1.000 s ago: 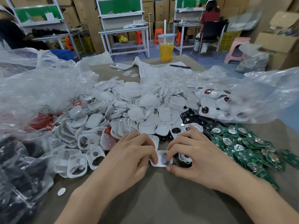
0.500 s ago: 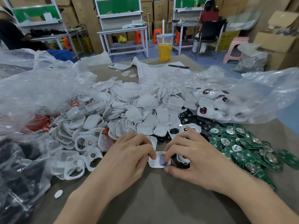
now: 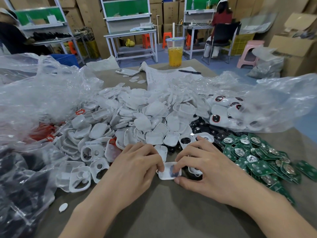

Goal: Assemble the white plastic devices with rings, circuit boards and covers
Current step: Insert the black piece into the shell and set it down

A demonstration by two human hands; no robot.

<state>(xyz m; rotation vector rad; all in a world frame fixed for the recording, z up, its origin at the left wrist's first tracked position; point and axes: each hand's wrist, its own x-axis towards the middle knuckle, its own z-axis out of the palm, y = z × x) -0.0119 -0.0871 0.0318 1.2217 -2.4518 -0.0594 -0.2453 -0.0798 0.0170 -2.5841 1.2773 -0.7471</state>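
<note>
A small white plastic device shell point(image 3: 167, 174) lies on the brown table between my two hands, with a dark round part showing inside it. My left hand point(image 3: 135, 167) grips its left edge with curled fingers. My right hand point(image 3: 204, 169) pinches its right side, thumb under the near corner and fingertips pressing on top. Behind them lies a big heap of white covers point(image 3: 137, 121). Green circuit boards point(image 3: 257, 157) are piled at the right, black rings point(image 3: 200, 126) just beyond my right hand. White frames with holes point(image 3: 80, 176) sit at the left.
Clear plastic bags point(image 3: 34, 100) bulge along the left; another bag point(image 3: 274, 103) at the right holds finished devices point(image 3: 217, 117). A cup of orange drink point(image 3: 175, 52), a phone point(image 3: 127, 72), paper and a pen point(image 3: 189, 71) stand at the far end. Bare table point(image 3: 163, 217) lies near me.
Both hands have stayed on the white shell; the fingers have shifted only slightly on it. The view has drifted a little.
</note>
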